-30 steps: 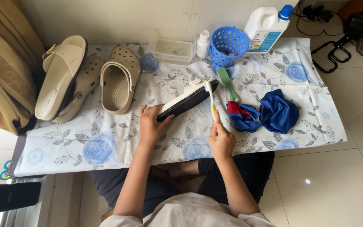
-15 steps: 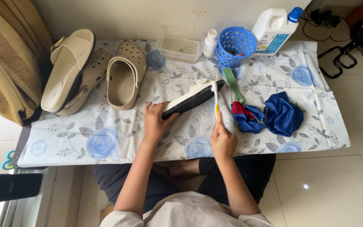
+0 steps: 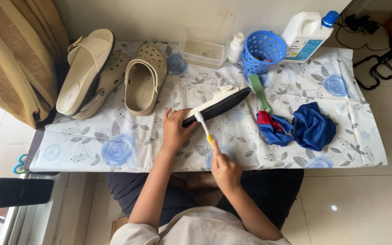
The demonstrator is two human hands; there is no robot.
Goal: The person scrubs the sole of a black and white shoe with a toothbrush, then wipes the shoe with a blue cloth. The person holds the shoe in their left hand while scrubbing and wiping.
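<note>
Head view, only one. Left hand (image 3: pixel 174 129) lay on the near end of a dark-soled slipper (image 3: pixel 218 105), fingers clasped over its edge, pinning it tipped on its side on the surface (image 3: pixel 114 136) so the sole rim faced the person; likely held that way to keep it from sliding under the brush. Right hand (image 3: pixel 224 169) was clenched round the yellow handle of a toothbrush (image 3: pixel 203 127), the white head touching the slipper's sole edge close beside the left fingers. The slipper sat near the middle of the surface, angled from lower left to upper right. Just right of it lay a green-handled brush (image 3: pixel 259 92), then a crumpled blue cloth (image 3: pixel 314 131) with a red and blue rag (image 3: pixel 272 128) touching it, kept within easy reach of the right hand. Along the back edge: a blue perforated basket (image 3: pixel 264 49), a small white bottle (image 3: pixel 236 46), a clear plastic tub (image 3: pixel 203 51) and a large white jug with a blue cap (image 3: pixel 307 31). At far left, apart from the work, a beige clog (image 3: pixel 144 79) and stacked tan sandals (image 3: pixel 87 68). The surface wore a blue-flowered white cover. Room: pale tiled floor, tan curtain (image 3: pixel 19 59) at left, a dark phone (image 3: pixel 18 192) on a ledge lower left, black cables at upper right.
</note>
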